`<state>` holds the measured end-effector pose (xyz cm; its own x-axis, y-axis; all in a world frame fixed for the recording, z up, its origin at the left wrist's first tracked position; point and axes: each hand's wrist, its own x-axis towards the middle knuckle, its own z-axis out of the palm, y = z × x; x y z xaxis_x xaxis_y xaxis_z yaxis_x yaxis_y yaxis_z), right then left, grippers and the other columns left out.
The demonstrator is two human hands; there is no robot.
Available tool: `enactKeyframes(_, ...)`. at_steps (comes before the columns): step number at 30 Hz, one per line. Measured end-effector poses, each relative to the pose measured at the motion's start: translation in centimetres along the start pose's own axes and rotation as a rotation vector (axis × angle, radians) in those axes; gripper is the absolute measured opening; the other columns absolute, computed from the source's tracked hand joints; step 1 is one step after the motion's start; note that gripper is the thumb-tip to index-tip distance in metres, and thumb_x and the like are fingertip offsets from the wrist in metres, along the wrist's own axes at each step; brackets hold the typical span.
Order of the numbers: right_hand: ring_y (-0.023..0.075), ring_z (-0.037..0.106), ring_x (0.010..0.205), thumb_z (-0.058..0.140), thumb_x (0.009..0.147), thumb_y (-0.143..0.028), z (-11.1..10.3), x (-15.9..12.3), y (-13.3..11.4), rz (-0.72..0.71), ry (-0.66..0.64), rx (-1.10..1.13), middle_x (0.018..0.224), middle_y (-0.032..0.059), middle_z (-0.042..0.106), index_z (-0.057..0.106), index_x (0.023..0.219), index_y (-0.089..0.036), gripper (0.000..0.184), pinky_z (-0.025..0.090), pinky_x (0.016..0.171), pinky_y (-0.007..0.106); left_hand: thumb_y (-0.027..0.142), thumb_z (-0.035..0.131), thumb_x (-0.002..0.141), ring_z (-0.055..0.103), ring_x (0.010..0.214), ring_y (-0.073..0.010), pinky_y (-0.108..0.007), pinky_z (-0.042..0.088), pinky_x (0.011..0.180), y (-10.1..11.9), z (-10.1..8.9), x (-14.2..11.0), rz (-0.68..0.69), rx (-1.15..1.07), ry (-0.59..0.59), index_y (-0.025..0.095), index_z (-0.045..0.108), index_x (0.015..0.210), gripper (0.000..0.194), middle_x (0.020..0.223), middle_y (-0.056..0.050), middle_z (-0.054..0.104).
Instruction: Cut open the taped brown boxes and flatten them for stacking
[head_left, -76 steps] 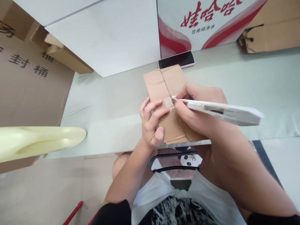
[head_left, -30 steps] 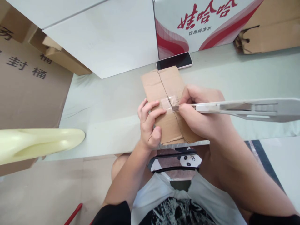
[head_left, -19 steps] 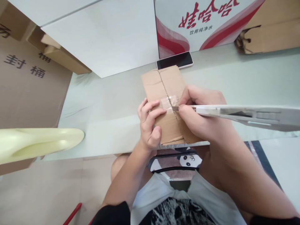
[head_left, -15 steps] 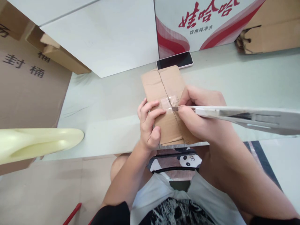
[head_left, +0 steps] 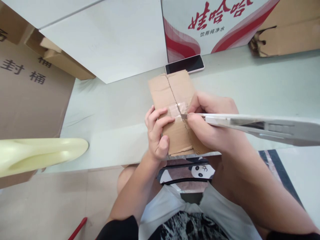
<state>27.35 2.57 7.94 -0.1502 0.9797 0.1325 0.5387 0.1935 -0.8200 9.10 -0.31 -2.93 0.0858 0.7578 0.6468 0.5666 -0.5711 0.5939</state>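
Observation:
A small brown cardboard box [head_left: 162,90] rests near the front edge of the pale table, a seam running along its top. Clear tape [head_left: 175,110] crosses that seam at mid-length. My left hand [head_left: 158,133] grips the box's left side, its fingers lying over the top beside the tape. Pinched between thumb and fingers of my right hand [head_left: 212,123] is a utility knife [head_left: 265,127] with a long pale handle. Its blade tip touches the seam at the tape's lower edge. How deep the tip goes I cannot tell. My right hand hides part of the box's right side.
Behind the box lies a phone [head_left: 185,64], against a white and red carton [head_left: 212,33]. A large white box [head_left: 107,43] stands at the back left. A pale yellow curved object [head_left: 50,155] juts in from the left. Brown cartons [head_left: 295,36] occupy the back right.
The whole view has shifted slightly, so everything sits a little further left. Both hands keep their holds, and the blade stays at the taped seam.

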Motion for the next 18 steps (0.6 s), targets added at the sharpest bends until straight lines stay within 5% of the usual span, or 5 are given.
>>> enactKeyframes(18,0.0114,0.035,0.055,0.055,0.076,-0.025,0.28,-0.24,0.72,-0.105,0.082,0.094,0.058,-0.0048,0.050,0.050,0.068,-0.023,0.010,0.025,0.056,0.031,0.058,0.031,0.107,0.057,0.140,-0.0277,-0.057,0.028,0.134,0.09,0.05,0.15,-0.003,-0.073,0.010,0.033,0.065,0.128,0.047,0.141,-0.003,0.062)
